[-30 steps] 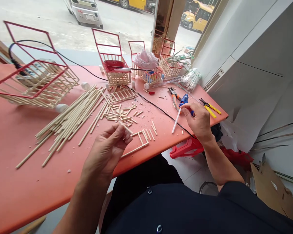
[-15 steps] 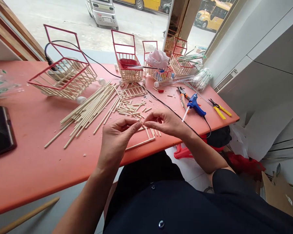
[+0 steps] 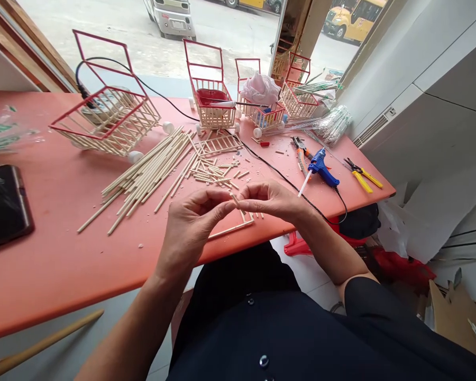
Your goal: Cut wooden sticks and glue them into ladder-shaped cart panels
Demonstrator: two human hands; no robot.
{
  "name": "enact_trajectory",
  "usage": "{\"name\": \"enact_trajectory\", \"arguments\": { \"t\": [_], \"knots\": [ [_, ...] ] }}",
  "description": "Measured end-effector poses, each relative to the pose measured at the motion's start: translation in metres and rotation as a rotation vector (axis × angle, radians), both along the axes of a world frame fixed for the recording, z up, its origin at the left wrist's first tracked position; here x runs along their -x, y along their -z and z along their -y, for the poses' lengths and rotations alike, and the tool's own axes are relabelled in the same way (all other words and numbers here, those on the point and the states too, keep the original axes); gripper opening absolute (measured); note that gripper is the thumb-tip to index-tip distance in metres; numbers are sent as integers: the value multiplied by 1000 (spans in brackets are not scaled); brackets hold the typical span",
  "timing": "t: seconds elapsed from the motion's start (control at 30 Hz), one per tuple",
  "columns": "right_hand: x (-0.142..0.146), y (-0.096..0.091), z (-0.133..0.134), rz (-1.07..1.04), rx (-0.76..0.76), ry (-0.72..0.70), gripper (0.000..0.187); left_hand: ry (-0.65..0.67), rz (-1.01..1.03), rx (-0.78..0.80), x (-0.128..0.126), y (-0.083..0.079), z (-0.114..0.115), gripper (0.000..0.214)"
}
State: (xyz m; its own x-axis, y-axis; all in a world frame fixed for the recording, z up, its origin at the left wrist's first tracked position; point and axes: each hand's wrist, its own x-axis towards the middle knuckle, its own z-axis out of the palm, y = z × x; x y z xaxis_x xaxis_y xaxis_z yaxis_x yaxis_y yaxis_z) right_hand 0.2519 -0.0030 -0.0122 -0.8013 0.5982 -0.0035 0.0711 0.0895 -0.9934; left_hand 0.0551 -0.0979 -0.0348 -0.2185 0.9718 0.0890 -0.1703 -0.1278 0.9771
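Observation:
My left hand (image 3: 194, 225) and my right hand (image 3: 272, 201) meet above the near edge of the orange table (image 3: 55, 264). Both pinch one short wooden stick (image 3: 234, 199) between their fingertips. Right under them a small stick frame (image 3: 234, 225) lies flat on the table. Beyond it spread a heap of short cut sticks (image 3: 212, 174) and a bundle of long sticks (image 3: 146, 174). A blue glue gun (image 3: 321, 166) lies on the table to the right, apart from my right hand.
Several stick-and-red-frame carts stand at the back: a large one (image 3: 107, 119) on the left, smaller ones (image 3: 210, 108) by the window. Pliers (image 3: 301, 151), yellow-handled cutters (image 3: 363, 174), a black cable (image 3: 277, 177), a dark tablet (image 3: 3, 203) at the left edge.
My right hand let go of the glue gun and came left to meet my left hand. Both now pinch the short stick. The view shifted to the left.

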Motion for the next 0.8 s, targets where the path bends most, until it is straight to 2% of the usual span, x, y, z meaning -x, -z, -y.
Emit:
{"name": "enact_trajectory", "arguments": {
  "t": [0.1, 0.2, 0.3, 0.4, 0.5, 0.6, 0.7, 0.8],
  "knots": [
    [-5, 2, 2, -32, -4, 84, 43, -23, -334, 41, 24, -1, 0, 21],
    [-12, 6, 4, -26, -1, 181, 44, 33, -741, -34, 40, 4, -11, 12],
    [-18, 12, 7, 18, -7, 246, 42, 157, -1024, -86, 40, 14, -28, 2],
    [-21, 19, 11, 59, -70, 283, 36, 214, -1201, -116, 33, 23, -39, 12],
    [-19, 21, 14, 92, -158, 329, 31, 236, -1195, -145, 31, 27, -41, 18],
    [-15, 19, 15, 98, -188, 377, 30, 180, -1111, -117, 36, 25, -40, 16],
    [-8, 17, 14, 99, -213, 396, 29, 163, -1014, -100, 42, 18, -39, 11],
    [0, 18, 14, 72, -349, 418, 24, 210, -903, -40, 46, 8, -40, 19]
  ]
}}
